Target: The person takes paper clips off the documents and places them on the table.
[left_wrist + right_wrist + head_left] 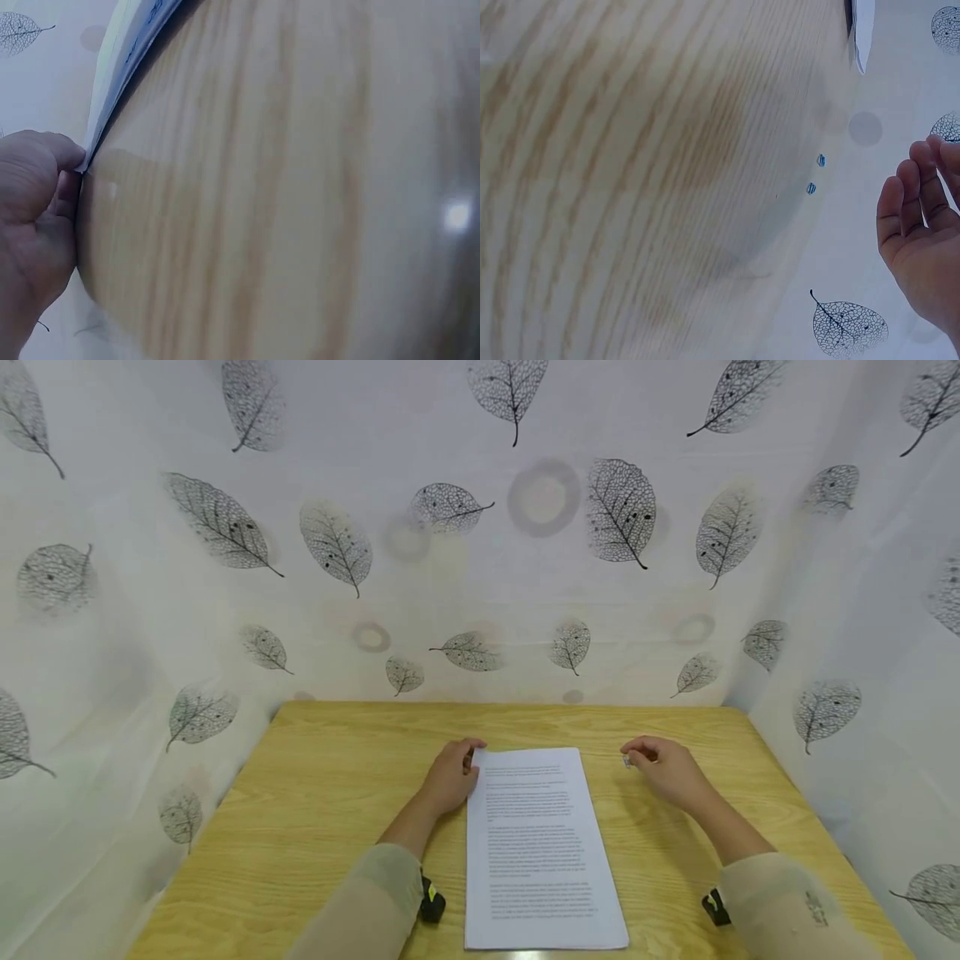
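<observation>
— Look at the left hand (pixel 452 774). What does it do at the paper?

— It sits at the top left corner of the sheets (pixel 536 847). In the left wrist view the thumb and the curled fingers (pixel 41 161) pinch this corner, and the edge is lifted a little off the bench (pixel 322 793). So the hand grips the sheets; I think it holds the corner so, to keep the stack together and even.

— It is one sheet or many?

— More than one, I think. At the lifted edge the left wrist view shows several thin layers. The stack lies flat in the middle of the bench, long side running away from the person, printed text up.

— And the right hand (pixel 666 768)?

— It rests on the bench to the right of the sheets, apart from them. In the head view something small and pale (pixel 627 761) shows at the fingertips; it is too small to name. In the right wrist view the fingers (pixel 919 199) are nearly straight, the palm shows, and nothing lies in it. So this hand is relaxed and open, as far as I can judge.

— What is around?

— A white curtain with grey leaves (pixel 618 510) on three sides of the bench. Near its edge the right wrist view shows two tiny blue marks (pixel 816 174). On each wrist sits a small dark camera (pixel 431 902).
</observation>
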Demonstrator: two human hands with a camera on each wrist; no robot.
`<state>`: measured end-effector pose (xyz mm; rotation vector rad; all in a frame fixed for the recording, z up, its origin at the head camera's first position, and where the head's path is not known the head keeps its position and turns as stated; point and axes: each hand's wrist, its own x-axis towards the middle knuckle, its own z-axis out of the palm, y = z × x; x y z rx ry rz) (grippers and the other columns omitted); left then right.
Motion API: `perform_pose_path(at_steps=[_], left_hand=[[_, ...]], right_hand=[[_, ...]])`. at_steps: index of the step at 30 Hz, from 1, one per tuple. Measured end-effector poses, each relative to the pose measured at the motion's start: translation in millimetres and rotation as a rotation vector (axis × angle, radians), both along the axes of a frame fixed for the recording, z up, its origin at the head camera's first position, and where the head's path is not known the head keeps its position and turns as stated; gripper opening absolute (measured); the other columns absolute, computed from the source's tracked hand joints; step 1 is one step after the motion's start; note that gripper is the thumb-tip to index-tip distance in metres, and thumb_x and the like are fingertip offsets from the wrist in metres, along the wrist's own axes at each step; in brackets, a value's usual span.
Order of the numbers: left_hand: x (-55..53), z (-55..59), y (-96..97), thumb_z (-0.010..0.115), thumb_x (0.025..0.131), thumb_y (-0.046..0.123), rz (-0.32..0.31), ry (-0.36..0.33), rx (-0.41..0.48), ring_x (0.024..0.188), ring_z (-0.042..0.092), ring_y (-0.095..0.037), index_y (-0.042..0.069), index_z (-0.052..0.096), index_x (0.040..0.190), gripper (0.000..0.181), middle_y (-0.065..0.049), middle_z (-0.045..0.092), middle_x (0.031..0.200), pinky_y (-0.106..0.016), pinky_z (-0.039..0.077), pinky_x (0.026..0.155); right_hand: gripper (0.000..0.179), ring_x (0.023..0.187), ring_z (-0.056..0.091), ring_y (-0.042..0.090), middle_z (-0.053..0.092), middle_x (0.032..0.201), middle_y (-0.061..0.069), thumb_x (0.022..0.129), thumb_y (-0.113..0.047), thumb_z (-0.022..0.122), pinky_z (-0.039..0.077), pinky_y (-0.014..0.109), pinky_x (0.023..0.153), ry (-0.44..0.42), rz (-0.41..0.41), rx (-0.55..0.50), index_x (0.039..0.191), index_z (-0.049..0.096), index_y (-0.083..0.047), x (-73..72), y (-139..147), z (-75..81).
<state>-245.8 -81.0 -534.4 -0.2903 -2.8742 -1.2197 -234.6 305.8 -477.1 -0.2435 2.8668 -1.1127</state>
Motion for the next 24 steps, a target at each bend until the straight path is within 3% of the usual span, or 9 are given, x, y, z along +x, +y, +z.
perform_pose_path(at_steps=[7, 14, 20, 24], left_hand=[[1.7, 7.7, 9.2, 0.061, 0.104, -0.001, 0.032, 0.011, -0.109, 0.128, 0.053, -0.033, 0.007, 0.074, 0.126, 0.027, -0.014, 0.052, 0.142, -0.047, 0.050, 0.112], [4.6, 11.5, 16.6, 0.057, 0.106, 0.004, 0.064, -0.008, -0.246, 0.118, 0.060, -0.033, 0.011, 0.072, 0.124, 0.024, -0.014, 0.064, 0.130, -0.046, 0.057, 0.102], [11.2, 15.2, 18.4, 0.048, 0.112, 0.009, 0.005, -0.014, -0.389, 0.118, 0.061, -0.030, 0.008, 0.067, 0.140, 0.034, -0.016, 0.063, 0.135, -0.043, 0.057, 0.104], [19.0, 20.4, 17.3, 0.044, 0.115, 0.013, -0.048, -0.020, -0.454, 0.125, 0.060, -0.032, 0.008, 0.059, 0.152, 0.041, -0.017, 0.062, 0.140, -0.046, 0.055, 0.108]], right_hand=[[0.025, 0.099, 0.067, 0.023, 0.078, 0.118, 0.015, 0.112, -0.018, 0.060, 0.051, 0.028, 0.069, 0.034, 0.006, 0.003, 0.125, 0.075, -0.005, 2.7, -6.4, 2.6], [0.025, 0.101, 0.068, 0.022, 0.078, 0.121, 0.016, 0.112, -0.020, 0.059, 0.052, 0.029, 0.071, 0.019, 0.010, 0.009, 0.127, 0.074, -0.006, 2.4, -7.3, 1.6], [0.025, 0.103, 0.070, 0.024, 0.078, 0.121, 0.017, 0.112, -0.018, 0.058, 0.052, 0.029, 0.071, 0.003, 0.022, 0.001, 0.127, 0.074, -0.005, 3.7, -9.5, -1.2], [0.026, 0.107, 0.070, 0.026, 0.077, 0.123, 0.017, 0.112, -0.019, 0.058, 0.054, 0.033, 0.077, -0.047, 0.062, 0.000, 0.129, 0.073, -0.005, 5.1, -13.4, -1.9]])
